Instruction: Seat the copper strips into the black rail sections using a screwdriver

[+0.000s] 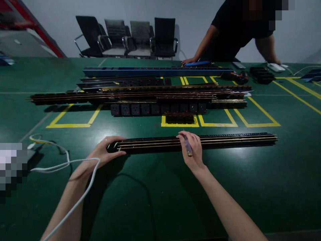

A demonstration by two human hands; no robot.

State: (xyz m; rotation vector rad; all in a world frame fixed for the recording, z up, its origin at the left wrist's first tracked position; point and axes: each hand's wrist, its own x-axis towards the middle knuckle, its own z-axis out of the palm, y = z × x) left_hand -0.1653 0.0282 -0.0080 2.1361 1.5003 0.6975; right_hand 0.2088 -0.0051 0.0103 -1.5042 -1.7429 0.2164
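Observation:
A long black strip with brass rails (225, 140) lies across the green table in front of me. My left hand (106, 150) grips the strip's left end, fingers curled over it. My right hand (192, 149) rests on the strip near its middle and holds a small screwdriver (188, 147) with a translucent handle, its tip pointing up toward the strip's far edge. A white cable (75, 162) runs over my left forearm.
Further back lie several long black and brass strips (125, 97), a row of black socket modules (155, 109), a blue channel (155, 71) and yellow floor-tape boxes (72, 125). Another person in black leans on the far edge (238, 26). Office chairs (130, 36) stand behind.

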